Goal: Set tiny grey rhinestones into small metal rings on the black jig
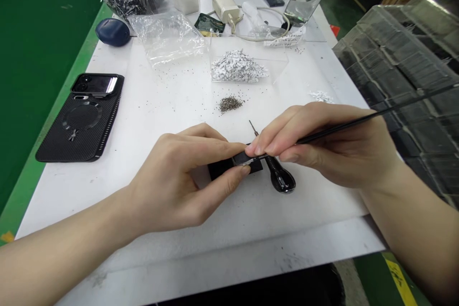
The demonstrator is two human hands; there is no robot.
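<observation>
A white table (150,263) carries a phone (81,119), a black-handled tool (282,179), a clear tray (277,68) — and tiny metal bits (230,103).

Workshop: screwdriver (282,181), tiny metal parts (230,103).

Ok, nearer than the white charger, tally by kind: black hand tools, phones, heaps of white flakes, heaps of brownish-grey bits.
Black hand tools: 2 (slim tool in the right hand's grip, small driver)
Phone: 1
White flakes: 2 (larger heap, smaller heap)
Brownish-grey heap: 1
Total: 6
</observation>
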